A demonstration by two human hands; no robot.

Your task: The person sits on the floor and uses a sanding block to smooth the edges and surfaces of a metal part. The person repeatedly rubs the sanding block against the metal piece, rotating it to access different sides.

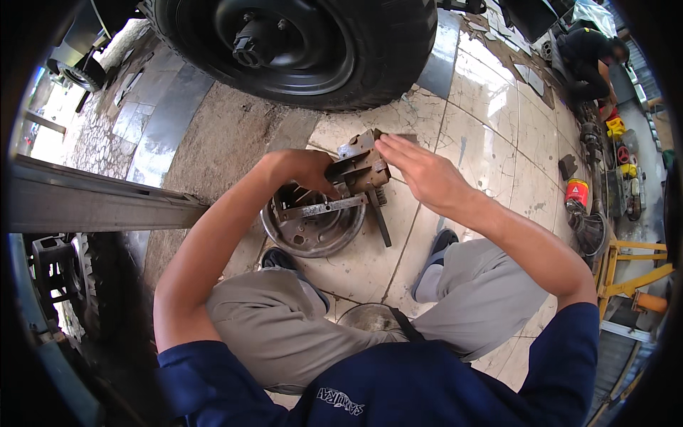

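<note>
— What is the left hand (302,171) doing?
— It is closing around the rusty metal bracket (361,167), gripping its near end over the round metal drum (313,224).
— And the right hand (420,171)?
— It is lying open, fingers flat, pressing the bracket's far side. Probably it is steadying; next calls for firm seating.
— Its axis?
— It is running left to right, tilting upward away from the palm.

One large black rubber tyre on a dark steel rim (299,43) stands at the top, and one smaller knobbly black wheel (75,71) sits at the upper left. On the pale tiled floor lie one round grey metal drum plate (313,231), one rusty brown metal bracket assembly (363,167) and one red and yellow can (577,192). Two bare hands, left (302,171) and right (423,171), and two dark sandals, one (277,257) and another (442,242), are in view, along with one other person in black (587,57) crouching at the upper right.
</note>
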